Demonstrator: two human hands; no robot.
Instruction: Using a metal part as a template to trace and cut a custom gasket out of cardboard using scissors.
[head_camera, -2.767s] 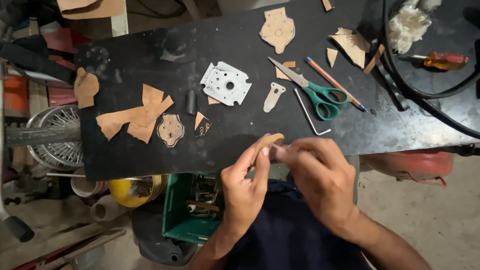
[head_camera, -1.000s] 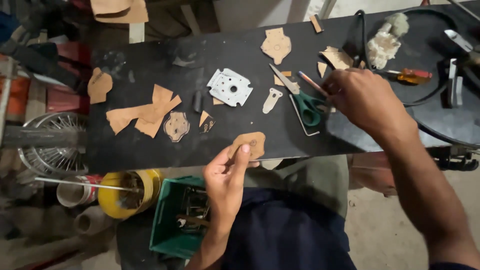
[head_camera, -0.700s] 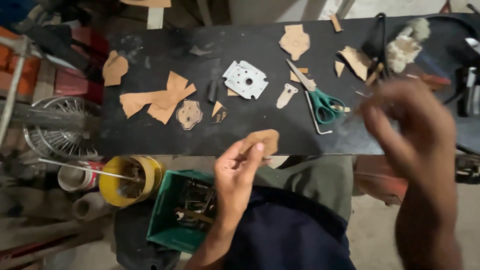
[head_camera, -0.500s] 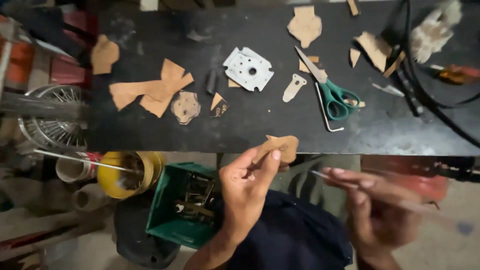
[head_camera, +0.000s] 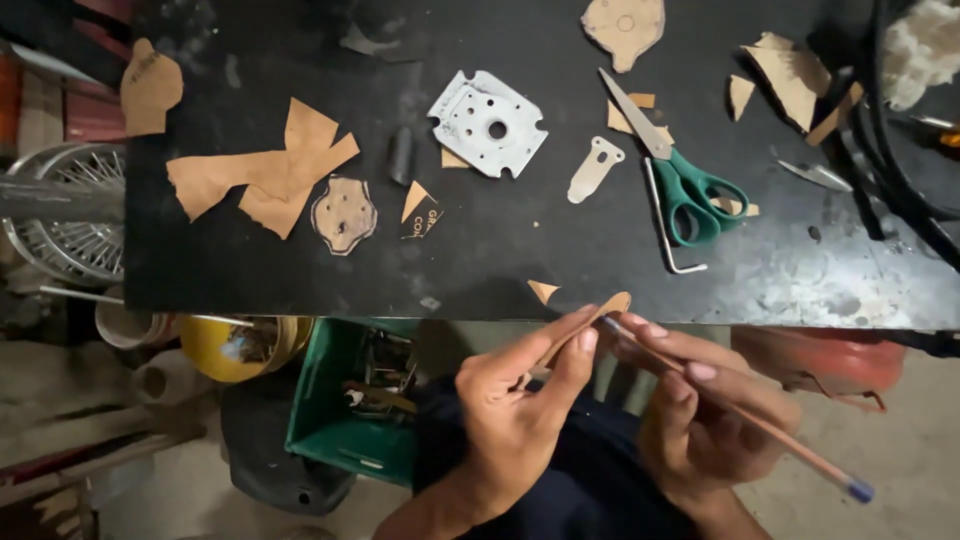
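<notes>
My left hand (head_camera: 520, 400) pinches a small tan cardboard cut-out (head_camera: 590, 322), seen nearly edge-on, just below the black table's front edge (head_camera: 500, 300). My right hand (head_camera: 705, 410) grips an orange pen (head_camera: 760, 425) with a blue cap end; its tip touches the cut-out near the top. Both hands are over my dark lap.
On the table lie green-handled scissors (head_camera: 685, 180), a hex key (head_camera: 668, 225), a white metal plate with holes (head_camera: 487, 122), a small metal tab (head_camera: 595, 168) and several cardboard scraps (head_camera: 262, 175). Black cables (head_camera: 895, 160) run at the right. A green crate (head_camera: 350, 400) and a yellow tub (head_camera: 235, 340) sit below.
My right hand reached to the table's right side, picked up the pen and came back beside my left hand. The pen tip now meets the cut-out.
</notes>
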